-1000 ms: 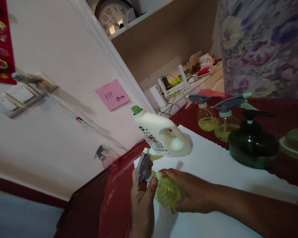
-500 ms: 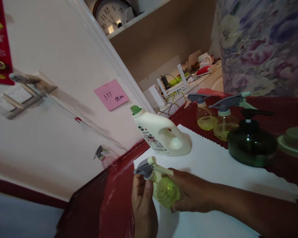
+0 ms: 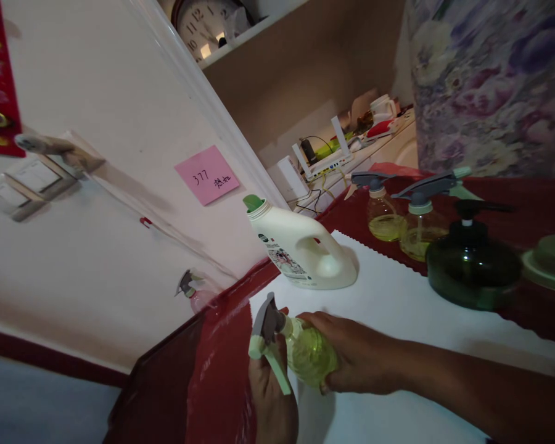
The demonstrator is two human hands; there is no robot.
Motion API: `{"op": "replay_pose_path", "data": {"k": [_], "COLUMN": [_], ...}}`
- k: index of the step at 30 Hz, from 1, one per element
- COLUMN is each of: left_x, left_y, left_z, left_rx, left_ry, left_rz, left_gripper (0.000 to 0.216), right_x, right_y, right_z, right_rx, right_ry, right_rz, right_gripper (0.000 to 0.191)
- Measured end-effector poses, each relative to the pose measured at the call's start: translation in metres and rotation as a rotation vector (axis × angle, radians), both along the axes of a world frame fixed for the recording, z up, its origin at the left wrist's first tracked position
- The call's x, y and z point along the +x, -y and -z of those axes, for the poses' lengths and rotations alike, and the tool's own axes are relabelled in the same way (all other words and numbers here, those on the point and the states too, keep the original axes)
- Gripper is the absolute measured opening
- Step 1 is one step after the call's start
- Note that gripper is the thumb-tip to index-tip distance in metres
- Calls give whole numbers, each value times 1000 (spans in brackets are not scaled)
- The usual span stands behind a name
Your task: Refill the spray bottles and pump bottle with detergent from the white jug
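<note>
A small spray bottle with yellow-green liquid is tilted over the white sheet, its neck pointing left. My right hand wraps round its body from the right. My left hand is at the neck, fingers closed round the spray head, which is grey with a pale green nozzle and trigger. The spray head partly covers the left fingers. Behind it stands a cream jug with a green spout and a handle.
Two more spray bottles and a dark green pump bottle stand at the right, beside a pale green lid. The white sheet lies on a red-covered table. A pink spray bottle is near the wall at left.
The spray head has turned on the bottle, so its nozzle and trigger now point toward the lower left. My left hand has shifted with it; my right hand stays round the body.
</note>
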State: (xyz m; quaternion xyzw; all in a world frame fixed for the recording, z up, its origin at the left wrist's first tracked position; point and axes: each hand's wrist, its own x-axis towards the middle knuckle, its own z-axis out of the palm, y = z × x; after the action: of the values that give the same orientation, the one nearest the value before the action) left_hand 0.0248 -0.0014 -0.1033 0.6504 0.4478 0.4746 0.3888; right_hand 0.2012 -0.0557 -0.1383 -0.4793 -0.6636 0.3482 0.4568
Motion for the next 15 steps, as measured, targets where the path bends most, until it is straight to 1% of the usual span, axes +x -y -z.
{"op": "replay_pose_path", "data": {"k": [2, 4, 7, 9, 12, 15], "left_x": [0, 1, 4, 4, 2, 1], "left_y": [0, 0, -2, -4, -8, -10], "left_z": [3, 4, 4, 5, 10, 16], "left_rx": [55, 105, 128, 93, -40, -158], "left_ry": [-36, -31, -1, 16, 89, 166], "left_rz": [-11, 38, 105, 73, -5, 6], "left_gripper": [61, 65, 70, 72, 74, 68], "right_x": [0, 0, -1, -1, -1, -1], "right_y": [0, 1, 2, 2, 1, 2], "right_z": [-1, -2, -3, -2, -2, -1], "right_rx": [-2, 2, 5, 5, -5, -12], "right_ry": [5, 16, 35, 36, 15, -15], "right_rz": [1, 6, 12, 11, 5, -4], "right_gripper": [85, 85, 84, 84, 84, 84]}}
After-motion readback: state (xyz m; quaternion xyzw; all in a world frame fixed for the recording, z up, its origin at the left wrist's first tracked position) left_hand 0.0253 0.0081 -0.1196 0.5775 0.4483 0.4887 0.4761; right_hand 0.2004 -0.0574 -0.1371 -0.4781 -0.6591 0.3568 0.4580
